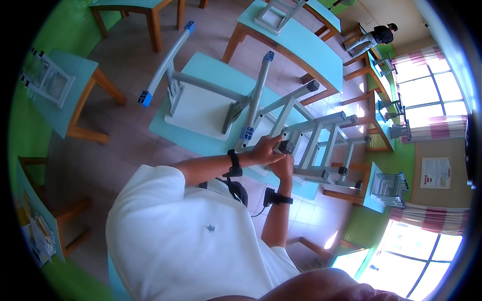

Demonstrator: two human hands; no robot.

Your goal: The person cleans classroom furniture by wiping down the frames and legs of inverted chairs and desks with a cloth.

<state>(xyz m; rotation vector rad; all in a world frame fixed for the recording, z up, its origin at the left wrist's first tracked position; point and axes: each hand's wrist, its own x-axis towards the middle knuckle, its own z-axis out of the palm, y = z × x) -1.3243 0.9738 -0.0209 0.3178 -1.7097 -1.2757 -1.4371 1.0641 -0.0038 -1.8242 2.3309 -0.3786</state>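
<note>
Several grey stools lie upside down on a turquoise table (203, 67), legs in the air. My left hand (265, 150) is closed around the end of a stool leg, by its dark foot cap (285, 147). Just below the cap, my right hand (282, 164) is closed against the same leg end; its fingers are partly hidden. Left of my hands, an upturned stool with a white seat (200, 110) has blue foot caps. To the right, other upturned stools (316, 135) stand close together with dark foot caps. Black bands circle both my wrists.
More turquoise tables with wooden legs stand around, one at the far middle (296, 45) and one at left (68, 80) bearing a stool (52, 83). Stacked stools (389, 189) sit on a right-hand table. Another person (379, 35) stands at the far right.
</note>
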